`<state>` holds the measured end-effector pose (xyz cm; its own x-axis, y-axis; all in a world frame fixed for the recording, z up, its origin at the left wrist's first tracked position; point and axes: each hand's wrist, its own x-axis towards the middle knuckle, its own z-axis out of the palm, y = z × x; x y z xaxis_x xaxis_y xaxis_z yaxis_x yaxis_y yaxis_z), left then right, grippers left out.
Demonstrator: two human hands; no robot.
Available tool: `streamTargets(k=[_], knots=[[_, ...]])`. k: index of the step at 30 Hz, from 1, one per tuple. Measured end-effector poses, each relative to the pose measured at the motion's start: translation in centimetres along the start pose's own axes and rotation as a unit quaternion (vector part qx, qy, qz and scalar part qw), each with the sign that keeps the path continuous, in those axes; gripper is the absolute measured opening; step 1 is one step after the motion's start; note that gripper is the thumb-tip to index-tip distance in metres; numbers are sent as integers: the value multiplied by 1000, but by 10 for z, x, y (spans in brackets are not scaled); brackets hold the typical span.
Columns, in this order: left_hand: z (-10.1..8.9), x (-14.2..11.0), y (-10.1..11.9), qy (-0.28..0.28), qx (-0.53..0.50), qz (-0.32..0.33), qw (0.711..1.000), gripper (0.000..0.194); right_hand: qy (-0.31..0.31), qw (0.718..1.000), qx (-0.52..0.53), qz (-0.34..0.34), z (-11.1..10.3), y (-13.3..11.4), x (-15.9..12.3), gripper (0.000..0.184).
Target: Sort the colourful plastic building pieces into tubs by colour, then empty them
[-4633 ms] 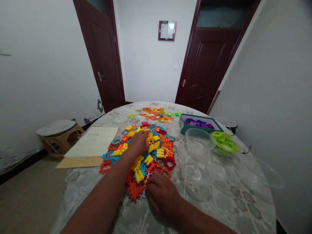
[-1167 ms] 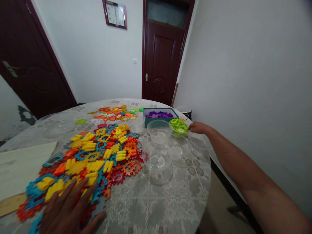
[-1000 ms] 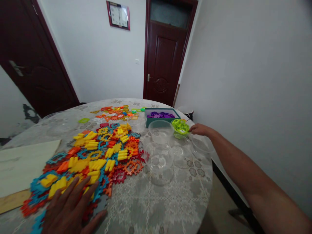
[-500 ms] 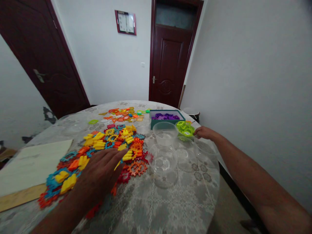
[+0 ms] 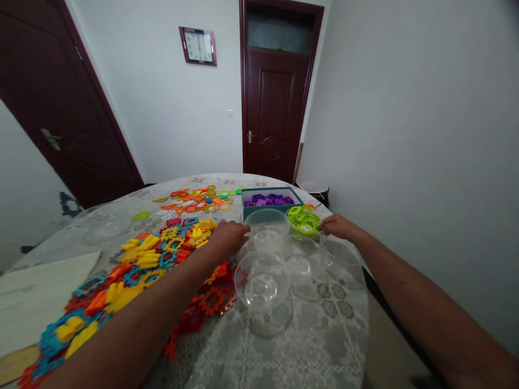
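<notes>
My left hand (image 5: 230,237) reaches across the heap of toothed plastic building pieces (image 5: 141,254). Its fingers are closed at the left rim of a clear plastic bowl (image 5: 267,219). My right hand (image 5: 339,225) is closed at the right side of a clear bowl filled with lime-green plastic pieces (image 5: 304,219); the grip itself is partly hidden. Nearer to me, another clear bowl (image 5: 263,281) stands beside the red and orange pieces. My left forearm covers part of the yellow, blue and red heap.
A teal box (image 5: 249,212) holding purple pieces stands behind the bowls. More clear containers (image 5: 304,265) lie to the right. Farther back is a scatter of orange and yellow pieces (image 5: 194,200). Pale paper (image 5: 44,297) lies at left. The table's curved edge (image 5: 367,302) runs along the right.
My left hand has moved off the coloured heap, forward and right, to the clear bowl's rim. My right hand has stayed at the bowl of lime-green pieces. The view has shifted slightly.
</notes>
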<state>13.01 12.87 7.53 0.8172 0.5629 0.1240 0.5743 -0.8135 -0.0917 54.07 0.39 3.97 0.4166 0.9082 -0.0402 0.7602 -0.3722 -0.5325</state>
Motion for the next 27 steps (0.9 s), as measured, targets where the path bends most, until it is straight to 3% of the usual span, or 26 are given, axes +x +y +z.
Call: streamTargets(k=[9, 18, 27], knots=[[4, -3, -20, 34, 36, -4, 999, 22, 15, 999, -22, 20, -2, 9, 7, 20], [8, -7, -8, 34, 33, -19, 999, 23, 60, 997, -46, -10, -14, 11, 7, 23], [3, -8, 1, 37, 54, -13, 998, 25, 26, 997, -59, -36, -8, 14, 10, 25]])
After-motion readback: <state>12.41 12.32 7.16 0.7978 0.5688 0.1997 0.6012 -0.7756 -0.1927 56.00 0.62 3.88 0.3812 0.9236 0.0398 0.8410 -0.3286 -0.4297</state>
